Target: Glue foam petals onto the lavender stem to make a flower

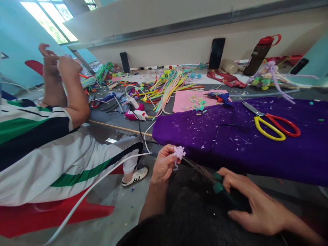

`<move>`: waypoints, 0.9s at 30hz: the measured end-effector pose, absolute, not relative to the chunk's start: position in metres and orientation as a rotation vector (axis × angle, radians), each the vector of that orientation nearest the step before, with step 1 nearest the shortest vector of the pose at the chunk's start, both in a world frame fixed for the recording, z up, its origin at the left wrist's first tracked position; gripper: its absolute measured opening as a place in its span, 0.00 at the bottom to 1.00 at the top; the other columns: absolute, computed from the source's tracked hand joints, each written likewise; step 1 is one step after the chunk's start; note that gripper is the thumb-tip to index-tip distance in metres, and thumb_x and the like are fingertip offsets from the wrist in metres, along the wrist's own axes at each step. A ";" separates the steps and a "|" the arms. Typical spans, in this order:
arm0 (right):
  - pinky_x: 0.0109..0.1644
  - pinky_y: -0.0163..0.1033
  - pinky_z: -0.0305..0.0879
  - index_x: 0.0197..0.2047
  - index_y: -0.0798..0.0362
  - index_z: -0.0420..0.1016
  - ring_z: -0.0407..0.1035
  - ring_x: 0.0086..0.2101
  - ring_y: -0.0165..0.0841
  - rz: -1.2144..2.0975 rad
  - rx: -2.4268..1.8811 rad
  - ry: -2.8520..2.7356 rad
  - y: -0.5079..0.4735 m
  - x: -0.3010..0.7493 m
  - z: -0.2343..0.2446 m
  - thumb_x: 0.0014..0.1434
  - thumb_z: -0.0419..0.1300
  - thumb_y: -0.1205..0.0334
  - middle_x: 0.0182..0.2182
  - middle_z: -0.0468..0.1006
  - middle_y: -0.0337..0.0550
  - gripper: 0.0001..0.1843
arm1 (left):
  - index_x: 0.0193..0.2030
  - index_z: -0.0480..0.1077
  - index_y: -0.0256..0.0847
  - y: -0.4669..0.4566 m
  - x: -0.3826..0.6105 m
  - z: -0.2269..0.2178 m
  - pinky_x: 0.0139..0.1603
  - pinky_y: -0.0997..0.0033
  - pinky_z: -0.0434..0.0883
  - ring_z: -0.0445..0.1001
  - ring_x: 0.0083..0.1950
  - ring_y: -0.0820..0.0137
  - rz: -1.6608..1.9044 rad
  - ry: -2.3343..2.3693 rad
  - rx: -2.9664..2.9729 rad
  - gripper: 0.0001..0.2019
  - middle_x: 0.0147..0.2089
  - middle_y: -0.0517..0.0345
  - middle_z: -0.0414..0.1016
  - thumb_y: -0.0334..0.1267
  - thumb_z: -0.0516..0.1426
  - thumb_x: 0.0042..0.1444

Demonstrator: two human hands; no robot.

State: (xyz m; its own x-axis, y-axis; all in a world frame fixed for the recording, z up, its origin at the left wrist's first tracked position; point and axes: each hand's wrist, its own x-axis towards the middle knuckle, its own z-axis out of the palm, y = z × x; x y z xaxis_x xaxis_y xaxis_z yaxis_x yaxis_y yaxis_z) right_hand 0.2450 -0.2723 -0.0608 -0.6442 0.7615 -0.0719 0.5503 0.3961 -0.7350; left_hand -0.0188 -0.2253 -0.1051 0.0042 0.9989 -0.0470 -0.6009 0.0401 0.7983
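Observation:
Between the thumb and fingers of my left hand (165, 162) is a small fluffy lilac flower-like piece (179, 152), which seems made of pipe cleaner. A lilac strand hangs below it. My right hand (252, 200) is wrapped around a pair of scissors (217, 186) with dark green handles. Their blades point left, with the tips right at the lilac piece; I cannot tell whether they touch it. Both hands are above my dark-clothed lap. Beyond them, a purple cloth (184, 130) sprinkled with pale scraps covers the near part of the table.
On the cloth lie scissors with yellow and red handles (276, 126). Behind are a blue glue gun (221, 97), a pink sheet (181, 100), pipe cleaners (169, 85), a power strip (135, 112), a phone (217, 53) and a bottle (258, 56). Another person (38, 136) sits left; a white cable (102, 177) crosses between us.

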 end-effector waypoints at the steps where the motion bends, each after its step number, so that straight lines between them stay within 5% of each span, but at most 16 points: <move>1: 0.51 0.46 0.63 0.35 0.49 0.63 0.63 0.51 0.43 1.089 -1.150 -2.398 -0.273 0.245 -0.062 0.41 0.58 0.70 0.52 0.66 0.45 0.16 | 0.27 0.69 0.39 -0.226 -0.019 -0.106 0.22 0.81 0.66 0.70 0.26 0.76 1.421 0.757 0.694 0.09 0.28 0.62 0.71 0.29 0.65 0.38; 17: 0.50 0.46 0.64 0.34 0.49 0.60 0.64 0.48 0.40 1.008 -1.151 -2.480 -0.273 0.241 -0.059 0.43 0.56 0.70 0.45 0.68 0.43 0.14 | 0.27 0.71 0.40 -0.227 -0.017 -0.103 0.24 0.80 0.66 0.69 0.26 0.78 1.555 0.804 0.888 0.07 0.30 0.62 0.72 0.29 0.64 0.40; 27: 0.51 0.49 0.62 0.35 0.48 0.62 0.61 0.52 0.42 0.881 -1.116 -2.492 -0.273 0.240 -0.063 0.45 0.57 0.67 0.51 0.66 0.44 0.12 | 0.27 0.71 0.40 -0.226 -0.014 -0.105 0.26 0.78 0.66 0.69 0.27 0.76 1.599 0.856 0.904 0.08 0.29 0.62 0.72 0.30 0.65 0.38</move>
